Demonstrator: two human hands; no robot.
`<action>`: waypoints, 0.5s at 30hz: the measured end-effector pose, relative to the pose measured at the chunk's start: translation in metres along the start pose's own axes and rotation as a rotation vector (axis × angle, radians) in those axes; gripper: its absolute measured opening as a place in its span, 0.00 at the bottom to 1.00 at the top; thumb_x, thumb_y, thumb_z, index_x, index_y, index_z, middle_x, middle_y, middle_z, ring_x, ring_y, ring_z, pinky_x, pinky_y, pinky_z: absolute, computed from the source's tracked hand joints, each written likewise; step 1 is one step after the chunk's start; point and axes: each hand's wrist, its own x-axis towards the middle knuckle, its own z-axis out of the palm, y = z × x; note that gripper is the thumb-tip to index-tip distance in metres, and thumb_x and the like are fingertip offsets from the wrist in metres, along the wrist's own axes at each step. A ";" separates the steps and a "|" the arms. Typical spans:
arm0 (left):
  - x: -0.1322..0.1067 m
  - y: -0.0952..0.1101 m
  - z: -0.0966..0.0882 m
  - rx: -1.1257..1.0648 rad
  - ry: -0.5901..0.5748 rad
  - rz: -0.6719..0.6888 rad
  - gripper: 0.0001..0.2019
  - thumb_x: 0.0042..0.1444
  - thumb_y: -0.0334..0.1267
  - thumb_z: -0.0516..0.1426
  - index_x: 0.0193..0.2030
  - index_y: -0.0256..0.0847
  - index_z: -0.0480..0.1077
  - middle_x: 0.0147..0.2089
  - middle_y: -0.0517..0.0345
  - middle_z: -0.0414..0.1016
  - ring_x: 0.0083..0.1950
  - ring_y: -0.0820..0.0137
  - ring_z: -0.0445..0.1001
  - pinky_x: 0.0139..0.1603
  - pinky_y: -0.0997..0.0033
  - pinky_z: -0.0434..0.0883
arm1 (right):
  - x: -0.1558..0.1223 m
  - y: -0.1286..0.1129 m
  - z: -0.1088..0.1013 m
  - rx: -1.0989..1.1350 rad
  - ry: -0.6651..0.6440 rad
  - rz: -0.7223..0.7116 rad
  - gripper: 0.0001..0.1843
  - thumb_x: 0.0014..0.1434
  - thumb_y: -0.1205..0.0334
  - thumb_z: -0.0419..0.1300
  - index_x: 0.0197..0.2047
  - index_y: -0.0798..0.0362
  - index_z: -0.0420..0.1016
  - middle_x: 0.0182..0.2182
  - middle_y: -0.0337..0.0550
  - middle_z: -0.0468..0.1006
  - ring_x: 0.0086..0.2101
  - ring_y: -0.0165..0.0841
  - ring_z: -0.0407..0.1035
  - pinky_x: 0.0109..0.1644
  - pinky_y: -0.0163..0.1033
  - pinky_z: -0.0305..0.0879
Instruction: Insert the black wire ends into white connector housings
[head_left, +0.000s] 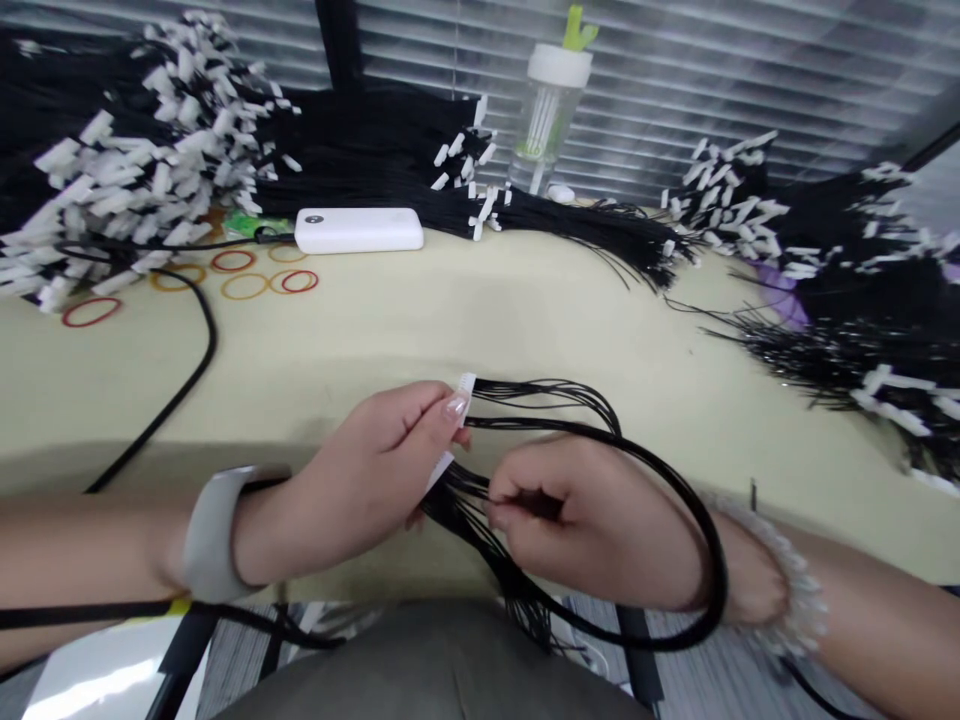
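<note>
My left hand pinches a white plastic connector at the front edge of the beige table, thumb and fingers closed on it. Thin black wires fan out of the connector to the right and loop down. My right hand is closed in a pinch on a few of those black wires just below the connector. A thicker black cable arcs around my right wrist. A grey watch band sits on my left wrist, a beaded bracelet on my right.
Heaps of black wire harnesses with white connectors lie at the back left, back centre and right. A white power bank, several rubber bands, a clear bottle and a black cord are on the table.
</note>
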 end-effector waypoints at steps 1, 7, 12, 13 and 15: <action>0.000 0.000 0.000 -0.004 -0.001 -0.009 0.16 0.56 0.48 0.43 0.26 0.40 0.60 0.17 0.67 0.56 0.15 0.78 0.58 0.14 0.81 0.57 | -0.002 0.004 -0.003 -0.018 -0.054 0.008 0.07 0.48 0.70 0.49 0.20 0.56 0.60 0.16 0.31 0.57 0.19 0.19 0.48 0.20 0.26 0.45; -0.001 0.001 0.000 0.006 -0.019 -0.039 0.17 0.56 0.49 0.42 0.26 0.41 0.60 0.16 0.66 0.56 0.15 0.78 0.59 0.15 0.81 0.59 | -0.015 0.019 -0.040 -0.074 -0.203 0.011 0.07 0.47 0.72 0.50 0.19 0.57 0.58 0.15 0.31 0.51 0.17 0.18 0.42 0.16 0.25 0.39; 0.000 -0.003 0.000 0.017 0.013 -0.036 0.17 0.56 0.50 0.43 0.25 0.40 0.61 0.17 0.65 0.57 0.16 0.78 0.59 0.14 0.82 0.58 | -0.021 0.026 -0.071 -0.131 0.104 0.180 0.07 0.50 0.65 0.55 0.22 0.57 0.67 0.12 0.32 0.59 0.14 0.17 0.50 0.13 0.23 0.44; 0.000 -0.004 0.000 0.025 0.011 -0.031 0.17 0.56 0.50 0.43 0.25 0.40 0.61 0.17 0.65 0.57 0.16 0.78 0.59 0.14 0.82 0.58 | -0.021 0.029 -0.074 -0.145 0.242 0.205 0.06 0.50 0.64 0.56 0.25 0.57 0.70 0.12 0.33 0.62 0.13 0.17 0.52 0.13 0.22 0.46; 0.000 -0.004 -0.001 0.040 0.007 -0.022 0.17 0.56 0.49 0.43 0.25 0.41 0.61 0.17 0.65 0.57 0.16 0.77 0.59 0.14 0.82 0.58 | -0.018 0.035 -0.077 -0.147 0.602 0.198 0.07 0.49 0.63 0.57 0.28 0.58 0.73 0.16 0.38 0.68 0.14 0.20 0.59 0.15 0.23 0.54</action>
